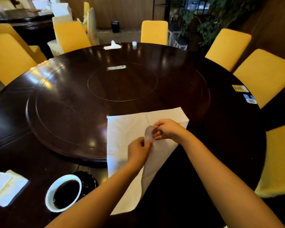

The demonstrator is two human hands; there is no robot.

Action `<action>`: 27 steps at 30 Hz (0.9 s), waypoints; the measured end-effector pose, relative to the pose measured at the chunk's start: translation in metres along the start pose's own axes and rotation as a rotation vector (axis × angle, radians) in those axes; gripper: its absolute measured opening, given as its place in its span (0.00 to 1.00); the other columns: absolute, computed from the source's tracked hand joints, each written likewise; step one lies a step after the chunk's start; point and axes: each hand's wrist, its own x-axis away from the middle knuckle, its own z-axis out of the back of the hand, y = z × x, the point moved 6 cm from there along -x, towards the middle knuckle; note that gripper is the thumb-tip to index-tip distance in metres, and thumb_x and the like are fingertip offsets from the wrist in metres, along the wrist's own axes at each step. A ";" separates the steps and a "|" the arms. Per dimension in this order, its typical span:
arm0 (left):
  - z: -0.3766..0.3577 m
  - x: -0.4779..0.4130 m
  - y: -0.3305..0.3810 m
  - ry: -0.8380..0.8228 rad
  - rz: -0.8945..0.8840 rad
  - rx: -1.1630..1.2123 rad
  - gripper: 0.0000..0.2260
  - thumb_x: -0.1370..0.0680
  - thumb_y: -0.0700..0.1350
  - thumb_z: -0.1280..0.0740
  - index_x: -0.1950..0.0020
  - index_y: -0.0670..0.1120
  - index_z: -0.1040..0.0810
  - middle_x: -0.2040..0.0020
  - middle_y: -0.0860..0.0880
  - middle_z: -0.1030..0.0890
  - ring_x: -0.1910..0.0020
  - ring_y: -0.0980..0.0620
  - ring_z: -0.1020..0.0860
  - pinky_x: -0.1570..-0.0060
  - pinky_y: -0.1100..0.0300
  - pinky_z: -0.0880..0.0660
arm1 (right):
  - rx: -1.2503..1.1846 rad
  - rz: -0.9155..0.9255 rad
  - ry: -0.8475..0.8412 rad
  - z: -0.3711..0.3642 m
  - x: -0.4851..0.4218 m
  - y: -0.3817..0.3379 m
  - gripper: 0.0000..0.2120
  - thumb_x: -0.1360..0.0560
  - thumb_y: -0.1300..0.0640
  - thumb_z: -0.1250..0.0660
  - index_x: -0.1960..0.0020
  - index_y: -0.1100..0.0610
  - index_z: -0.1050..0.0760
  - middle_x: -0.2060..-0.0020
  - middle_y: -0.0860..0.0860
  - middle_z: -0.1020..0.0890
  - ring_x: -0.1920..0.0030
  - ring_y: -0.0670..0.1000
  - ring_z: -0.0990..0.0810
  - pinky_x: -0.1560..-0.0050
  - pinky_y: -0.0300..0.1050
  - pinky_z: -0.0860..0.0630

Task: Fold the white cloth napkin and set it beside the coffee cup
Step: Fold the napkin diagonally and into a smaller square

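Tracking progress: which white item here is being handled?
The spread cloth napkin, pinched by left hand and right hand; tissue pack and near-left packet lie untouched.

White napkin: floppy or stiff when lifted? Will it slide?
Likely floppy: the napkin corner pinched by the left hand and right hand curls limply. Probably light, since a pinch lifts it. May slide on the glossy table.

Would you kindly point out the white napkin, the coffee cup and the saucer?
white napkin (125, 127): head view, flat far-left area.
coffee cup (49, 196): head view, white rim.
saucer (89, 177): head view, bare far edge.
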 end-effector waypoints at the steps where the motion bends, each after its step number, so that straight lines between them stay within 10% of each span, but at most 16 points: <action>1: 0.014 -0.007 0.000 0.017 0.002 0.009 0.12 0.24 0.49 0.35 0.57 0.41 0.20 0.60 0.41 0.18 0.59 0.42 0.21 0.56 0.46 0.24 | 0.042 0.031 -0.016 -0.005 -0.004 -0.012 0.11 0.23 0.71 0.47 0.53 0.62 0.28 0.64 0.58 0.21 0.66 0.51 0.20 0.69 0.38 0.20; 9: 0.106 -0.074 -0.023 0.255 0.091 0.078 0.05 0.26 0.44 0.32 0.60 0.45 0.19 0.61 0.46 0.18 0.63 0.51 0.24 0.59 0.56 0.26 | 0.650 0.339 0.185 -0.065 -0.084 -0.100 0.08 0.25 0.55 0.36 0.52 0.57 0.19 0.55 0.55 0.17 0.53 0.55 0.20 0.53 0.46 0.23; 27: 0.122 -0.157 -0.122 0.233 0.298 -0.226 0.09 0.27 0.44 0.33 0.67 0.54 0.27 0.68 0.54 0.23 0.64 0.51 0.24 0.69 0.60 0.30 | 0.833 0.398 0.202 -0.150 -0.212 -0.061 0.09 0.25 0.53 0.35 0.55 0.56 0.18 0.51 0.53 0.20 0.45 0.55 0.29 0.49 0.47 0.36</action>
